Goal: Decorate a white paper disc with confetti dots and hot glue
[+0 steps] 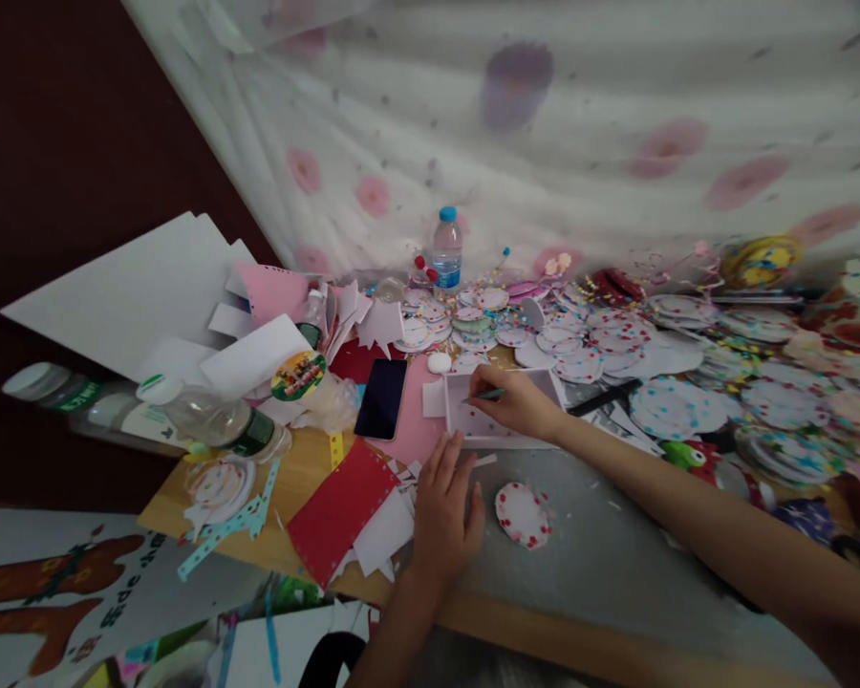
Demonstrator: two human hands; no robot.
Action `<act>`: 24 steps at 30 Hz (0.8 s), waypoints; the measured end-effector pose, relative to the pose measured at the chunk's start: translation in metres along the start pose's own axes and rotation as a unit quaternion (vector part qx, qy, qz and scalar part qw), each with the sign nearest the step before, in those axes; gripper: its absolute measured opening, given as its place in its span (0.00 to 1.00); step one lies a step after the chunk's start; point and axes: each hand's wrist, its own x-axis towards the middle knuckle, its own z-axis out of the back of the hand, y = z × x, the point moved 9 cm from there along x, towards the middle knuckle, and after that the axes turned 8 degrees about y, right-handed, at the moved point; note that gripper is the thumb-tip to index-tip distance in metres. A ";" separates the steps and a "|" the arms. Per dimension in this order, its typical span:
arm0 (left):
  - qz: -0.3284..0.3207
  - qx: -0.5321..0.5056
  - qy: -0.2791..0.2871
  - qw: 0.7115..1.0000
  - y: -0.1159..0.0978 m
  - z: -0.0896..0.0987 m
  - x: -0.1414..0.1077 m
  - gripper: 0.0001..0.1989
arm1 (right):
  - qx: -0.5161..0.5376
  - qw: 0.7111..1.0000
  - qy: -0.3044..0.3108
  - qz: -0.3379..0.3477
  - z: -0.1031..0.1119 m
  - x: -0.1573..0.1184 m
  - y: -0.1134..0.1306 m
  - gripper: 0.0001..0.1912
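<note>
Over a shallow white box, my right hand pinches a thin dark tool, perhaps tweezers, its tip inside the box. Small specks lie on the box floor. My left hand rests on the table just in front of the box's left corner, fingers apart, holding nothing. To the right of my left hand, a round white piece with red dots around its edge lies on the grey mat. A small white piece of paper sits at the box's left side.
A dark phone, red paper and plastic bottles are to the left. An upright water bottle stands behind. Piles of decorated round pieces cover the back and right. A black strip lies beside the box.
</note>
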 end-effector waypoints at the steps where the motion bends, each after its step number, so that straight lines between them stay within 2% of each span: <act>1: 0.001 0.000 0.002 1.000 0.000 0.000 0.000 0.19 | -0.002 1.000 -0.005 -0.003 -0.001 0.002 -0.002 0.05; 9: 0.007 -0.010 0.003 1.000 0.002 -0.001 -0.001 0.20 | 0.005 1.000 -0.020 -0.016 -0.003 0.003 -0.004 0.08; 14: 0.005 -0.008 0.006 1.000 0.001 0.000 0.000 0.19 | 0.022 0.998 -0.062 -0.007 0.020 -0.009 0.014 0.09; 20: 0.003 0.001 -0.006 1.000 0.001 0.003 0.001 0.19 | 0.084 0.986 -0.139 -0.024 0.058 -0.063 0.044 0.10; 24: -0.011 0.013 -0.080 0.997 -0.008 0.023 -0.002 0.22 | 0.112 0.974 -0.191 -0.046 0.069 -0.112 0.053 0.09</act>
